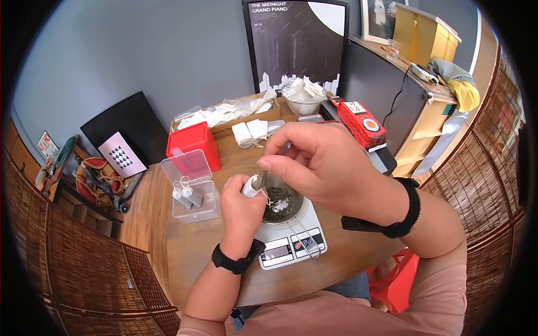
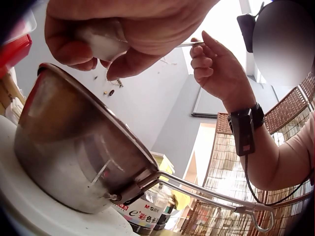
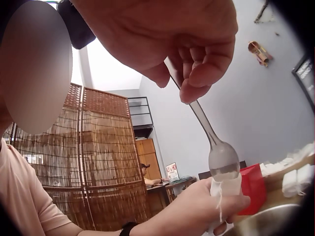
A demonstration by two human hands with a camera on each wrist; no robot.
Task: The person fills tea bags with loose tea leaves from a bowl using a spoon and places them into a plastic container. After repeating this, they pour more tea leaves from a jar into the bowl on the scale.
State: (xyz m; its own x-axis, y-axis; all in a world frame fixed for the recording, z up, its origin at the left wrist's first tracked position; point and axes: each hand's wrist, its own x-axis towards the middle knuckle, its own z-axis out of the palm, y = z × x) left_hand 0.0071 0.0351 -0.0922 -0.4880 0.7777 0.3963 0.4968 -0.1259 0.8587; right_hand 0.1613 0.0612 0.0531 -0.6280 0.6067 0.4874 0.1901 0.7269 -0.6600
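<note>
My left hand (image 1: 242,210) grips a small white tea bag (image 3: 227,188) with a string hanging down its side. In the right wrist view, my right hand (image 3: 189,54) pinches the handle of a metal spoon (image 3: 224,156), its bowl tipped down into the bag's mouth. Under both hands, a steel pan (image 2: 64,142) with a wire handle stands on a white kitchen scale (image 1: 272,264). Dried dark leaves (image 1: 278,211) lie in the pan. Several dark bits (image 2: 111,92) show below my left hand, above the pan's rim.
A clear lidded box (image 1: 212,208) with filled tea bags (image 1: 193,196) stands at left, a red container (image 1: 196,148) behind it. Folded white bags (image 1: 250,133) lie farther back. A cardboard tray (image 1: 221,132) and a glass bowl (image 1: 303,106) hold more white bags; a red packet (image 1: 361,127) is at right.
</note>
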